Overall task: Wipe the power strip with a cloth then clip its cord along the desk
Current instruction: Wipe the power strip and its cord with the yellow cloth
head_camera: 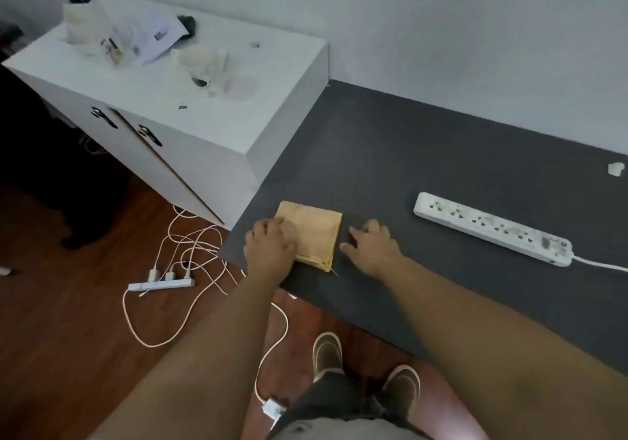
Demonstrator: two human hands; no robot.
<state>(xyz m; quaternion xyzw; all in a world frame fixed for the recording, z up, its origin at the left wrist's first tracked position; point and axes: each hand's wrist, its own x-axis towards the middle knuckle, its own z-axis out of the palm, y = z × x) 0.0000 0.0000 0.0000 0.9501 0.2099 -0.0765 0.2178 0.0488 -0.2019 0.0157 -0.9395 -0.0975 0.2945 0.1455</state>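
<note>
Nearest, the left hand (270, 247) lies flat with its fingers spread on the near-left part of a folded, soft yellow-tan cloth (314, 235), pressing it to the dark grey matte desk (390, 154), likely to pin it before gathering it up. Just right of the cloth, the right hand (372, 247) rests open on the bare desk, fingers loosely splayed and holding nothing, its fingertips pointing toward the cloth's right edge as if to help lift it. Farther right of that hand, well apart from it, lies the long white plastic power strip (492, 229), smooth-cased and visibly smudged around its sockets, so wiping looks not yet begun. Its white cord (598, 264) runs off to the right. Beyond, a small white clip-like piece (615, 169) sits near the wall.
</note>
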